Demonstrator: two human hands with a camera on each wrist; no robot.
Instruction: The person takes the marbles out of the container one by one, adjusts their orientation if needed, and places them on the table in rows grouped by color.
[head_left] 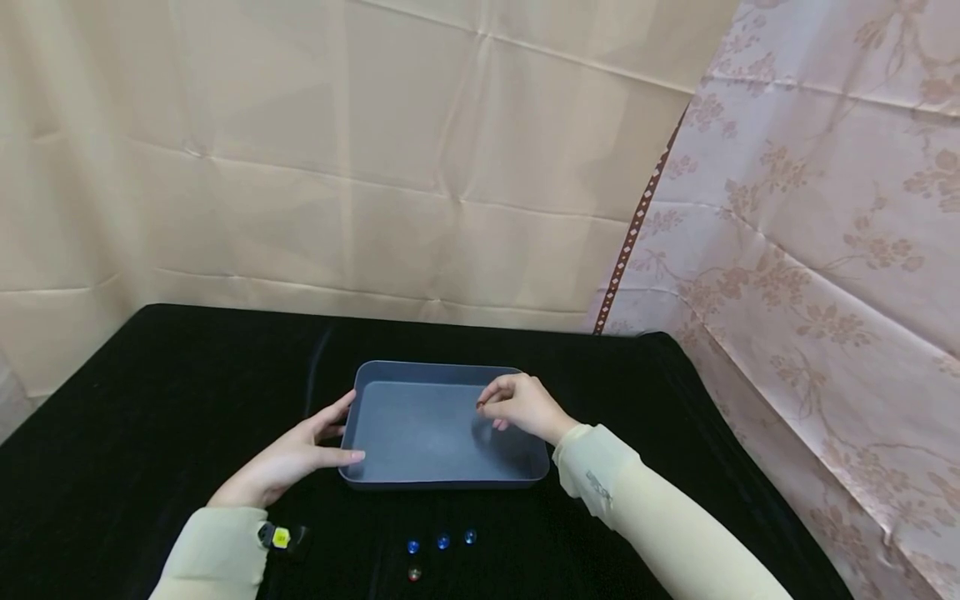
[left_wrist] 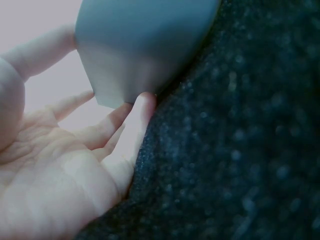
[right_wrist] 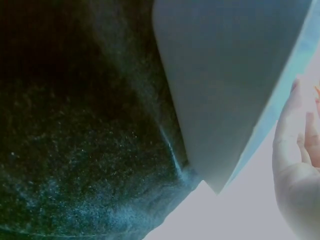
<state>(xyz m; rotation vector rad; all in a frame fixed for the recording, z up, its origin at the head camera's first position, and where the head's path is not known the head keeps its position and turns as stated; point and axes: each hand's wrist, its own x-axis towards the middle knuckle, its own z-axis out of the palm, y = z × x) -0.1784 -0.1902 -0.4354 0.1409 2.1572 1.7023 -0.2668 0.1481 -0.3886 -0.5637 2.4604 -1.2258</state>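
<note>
A shallow grey-blue rectangular tray lies on the black cloth. My left hand grips its left side, thumb over the rim and fingers against the outer wall; the left wrist view shows those fingers touching the tray's underside edge. Over the tray's right half, my right hand pinches a small reddish-brown marble, mostly covered by the fingertips. In the right wrist view only part of the right hand shows, beside the tray wall.
In front of the tray lie three blue marbles in a loose row and one clear-reddish marble below them. A beige curtain hangs behind the table, with a pink flowered cloth along the right.
</note>
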